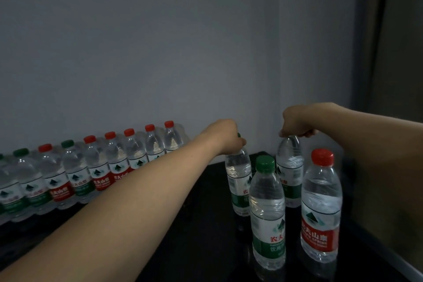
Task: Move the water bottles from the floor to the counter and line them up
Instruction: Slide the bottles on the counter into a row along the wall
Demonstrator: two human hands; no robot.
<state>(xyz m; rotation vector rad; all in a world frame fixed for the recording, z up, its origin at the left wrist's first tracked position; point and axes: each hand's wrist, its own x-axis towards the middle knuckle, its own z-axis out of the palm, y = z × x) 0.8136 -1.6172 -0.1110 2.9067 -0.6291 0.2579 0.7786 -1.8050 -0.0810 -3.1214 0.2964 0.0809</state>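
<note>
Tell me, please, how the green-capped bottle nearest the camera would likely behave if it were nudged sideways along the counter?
The green-capped bottle looks full almost to the neck, so it is probably heavy for its size. Tall and narrow, it may tip rather than slide if pushed high. The glossy dark counter looks smooth, so a low push should probably slide it.

The red label [320, 233] on the near right bottle [321, 208] is showing white Chinese characters 农夫山泉 above partly readable "SPRING". The green-labelled bottle [267, 215] beside it is showing red 农夫 and white 饮用. The row bottles' [75, 174] labels are showing similar characters, too blurred to read.
</note>
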